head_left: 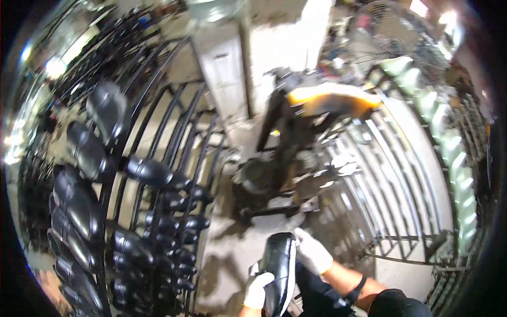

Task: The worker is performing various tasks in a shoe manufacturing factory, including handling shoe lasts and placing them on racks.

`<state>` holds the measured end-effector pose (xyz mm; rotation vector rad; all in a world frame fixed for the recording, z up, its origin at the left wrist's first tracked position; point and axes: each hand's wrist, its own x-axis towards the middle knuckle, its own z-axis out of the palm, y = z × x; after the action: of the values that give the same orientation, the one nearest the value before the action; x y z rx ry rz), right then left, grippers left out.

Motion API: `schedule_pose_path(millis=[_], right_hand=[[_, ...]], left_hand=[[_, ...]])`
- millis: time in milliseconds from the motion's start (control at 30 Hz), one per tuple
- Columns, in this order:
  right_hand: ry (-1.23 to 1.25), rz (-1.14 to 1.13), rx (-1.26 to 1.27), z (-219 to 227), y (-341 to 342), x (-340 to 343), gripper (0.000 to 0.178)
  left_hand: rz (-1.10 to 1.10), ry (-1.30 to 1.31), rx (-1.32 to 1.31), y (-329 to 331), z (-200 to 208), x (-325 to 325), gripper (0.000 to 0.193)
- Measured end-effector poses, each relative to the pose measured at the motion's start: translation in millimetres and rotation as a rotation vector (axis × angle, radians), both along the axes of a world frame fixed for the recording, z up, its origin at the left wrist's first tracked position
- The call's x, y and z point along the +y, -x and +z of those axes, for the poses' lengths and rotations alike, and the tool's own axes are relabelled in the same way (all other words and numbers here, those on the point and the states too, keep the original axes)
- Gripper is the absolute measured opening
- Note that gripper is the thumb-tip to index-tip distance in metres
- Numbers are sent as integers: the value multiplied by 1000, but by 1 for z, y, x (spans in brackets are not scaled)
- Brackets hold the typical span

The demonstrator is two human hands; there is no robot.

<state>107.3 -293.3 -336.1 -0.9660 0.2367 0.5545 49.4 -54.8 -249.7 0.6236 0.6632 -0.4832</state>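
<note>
A glossy black shoe (279,267) is held upright in front of me, near the lower edge of the view. My left hand (257,289), in a white glove, grips its lower left side with the thumb across the black surface. On the opposite side, my right hand (314,252), also gloved in white, holds it near its upper end; some of those fingers are hidden behind the shoe. Just beyond my hands stands a dark machine (280,158) with a bright yellow-orange curved part (335,99) on top.
To the left, a black metal rack (177,119) carries several black shoes (76,201). A rack with metal bars (391,164) stands at the right, with a row of pale green pieces (441,127) along it. Behind are a pale column (224,68) and a fan (383,31).
</note>
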Motion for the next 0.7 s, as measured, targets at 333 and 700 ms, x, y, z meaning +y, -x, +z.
schedule_pose_path(millis=[333,700], right_hand=[[907,-333,-433,351,-75,-52,118],[1755,152,-727,413,-133,-37,106]], left_hand=[[-234,-68,-631,-86,147,-111,79],[-121,-335,-497,-135,164,-76,36]])
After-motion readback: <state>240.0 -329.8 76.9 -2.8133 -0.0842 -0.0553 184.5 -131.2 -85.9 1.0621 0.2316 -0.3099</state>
